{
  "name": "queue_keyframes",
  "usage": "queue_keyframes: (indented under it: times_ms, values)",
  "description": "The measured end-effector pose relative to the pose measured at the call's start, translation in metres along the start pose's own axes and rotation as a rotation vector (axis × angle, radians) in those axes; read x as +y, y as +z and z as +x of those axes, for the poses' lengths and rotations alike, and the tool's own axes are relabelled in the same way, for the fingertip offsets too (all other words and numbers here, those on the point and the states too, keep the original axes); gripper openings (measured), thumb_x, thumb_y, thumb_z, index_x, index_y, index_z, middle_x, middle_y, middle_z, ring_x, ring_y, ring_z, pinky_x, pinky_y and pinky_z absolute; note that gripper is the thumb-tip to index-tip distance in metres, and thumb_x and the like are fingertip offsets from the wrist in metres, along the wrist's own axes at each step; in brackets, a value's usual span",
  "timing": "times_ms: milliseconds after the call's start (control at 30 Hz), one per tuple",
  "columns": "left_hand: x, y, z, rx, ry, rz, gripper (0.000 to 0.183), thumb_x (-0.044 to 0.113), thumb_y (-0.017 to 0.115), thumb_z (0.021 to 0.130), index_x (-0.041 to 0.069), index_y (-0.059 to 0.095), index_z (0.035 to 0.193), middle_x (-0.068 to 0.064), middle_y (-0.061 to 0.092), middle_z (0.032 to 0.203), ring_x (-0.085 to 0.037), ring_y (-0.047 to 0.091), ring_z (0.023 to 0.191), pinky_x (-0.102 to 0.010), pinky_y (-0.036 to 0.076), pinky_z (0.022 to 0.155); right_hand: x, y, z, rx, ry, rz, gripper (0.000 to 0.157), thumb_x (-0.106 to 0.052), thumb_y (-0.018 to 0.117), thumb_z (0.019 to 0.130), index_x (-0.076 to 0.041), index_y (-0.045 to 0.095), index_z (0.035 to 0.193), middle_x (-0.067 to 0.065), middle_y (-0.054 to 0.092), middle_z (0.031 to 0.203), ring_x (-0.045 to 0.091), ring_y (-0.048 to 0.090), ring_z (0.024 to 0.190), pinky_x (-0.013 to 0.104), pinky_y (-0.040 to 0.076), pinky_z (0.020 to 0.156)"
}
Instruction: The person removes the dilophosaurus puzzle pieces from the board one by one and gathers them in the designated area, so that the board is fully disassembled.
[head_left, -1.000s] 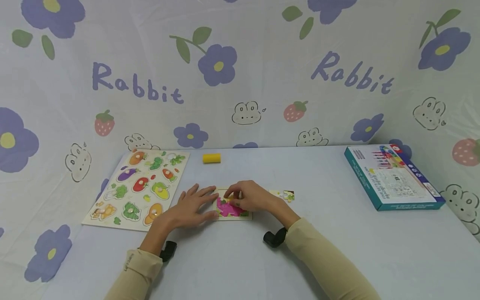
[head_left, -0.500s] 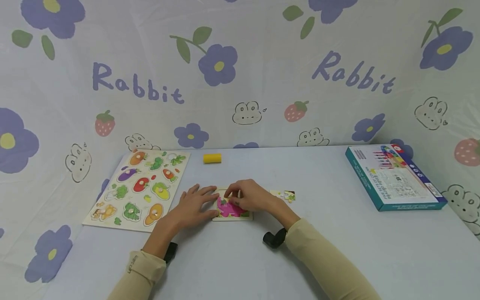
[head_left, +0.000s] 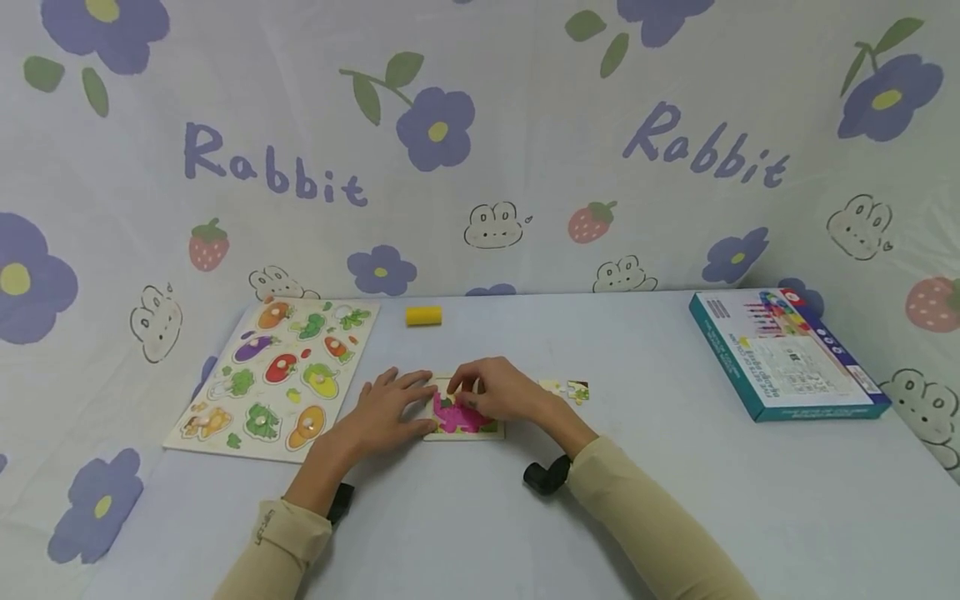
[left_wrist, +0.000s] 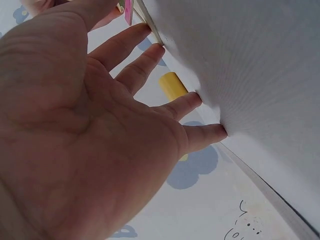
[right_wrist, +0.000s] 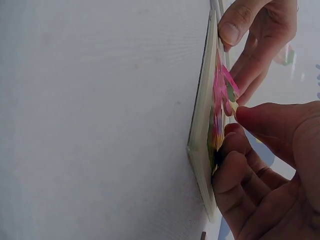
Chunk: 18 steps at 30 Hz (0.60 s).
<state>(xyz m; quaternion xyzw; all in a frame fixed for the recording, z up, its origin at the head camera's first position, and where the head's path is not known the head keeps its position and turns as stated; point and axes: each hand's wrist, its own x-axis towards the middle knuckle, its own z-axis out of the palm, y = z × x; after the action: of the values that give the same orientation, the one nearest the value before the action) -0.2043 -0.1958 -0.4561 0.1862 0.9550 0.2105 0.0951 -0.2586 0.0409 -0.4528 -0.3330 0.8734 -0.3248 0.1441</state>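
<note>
Working at a white table (head_left: 450, 533), a person in beige sleeves (head_left: 652, 525), with black wrist cameras (head_left: 547, 477), leans both arms in toward a small jigsaw tray (head_left: 465, 438) bearing a bright pink figure. The left hand (head_left: 378, 421) lies with fingers spread, its thumb and forefinger at the tray's left edge, the ring and little fingertips on the tabletop. Over the tray, the right hand (head_left: 498, 392) pinches a pink-and-green jigsaw piece (right_wrist: 230, 90) between thumb and forefinger, the piece tilted up from the picture. Loose jigsaw pieces (head_left: 578, 392) lie just beyond the right wrist. To the left rests a vegetable knob-puzzle board (head_left: 258, 396); well apart on the right, a teal-sided box (head_left: 787, 354) lies flat. Farther back, a yellow cylinder (head_left: 423, 316) lies on its side before a fabric backdrop (head_left: 525, 150) printed with purple flowers, strawberries and the word "Rabbit."
</note>
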Motion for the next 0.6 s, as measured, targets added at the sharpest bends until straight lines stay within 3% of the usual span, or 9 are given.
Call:
queue_keyframes:
  times_ms: [600]
  values:
    - [0.0006, 0.0004, 0.0005, 0.004, -0.002, 0.002, 0.059, 0.04, 0.073, 0.1, 0.015, 0.06, 0.151, -0.009, 0.044, 0.169, -0.054, 0.024, 0.16, -0.085, 0.018, 0.12, -0.0044, 0.0009, 0.0009, 0.032, -0.042, 0.054, 0.008, -0.01, 0.069, 0.101, -0.01, 0.074, 0.107, 0.003, 0.075, 0.099, 0.009, 0.056, 0.074, 0.019, 0.049, 0.07]
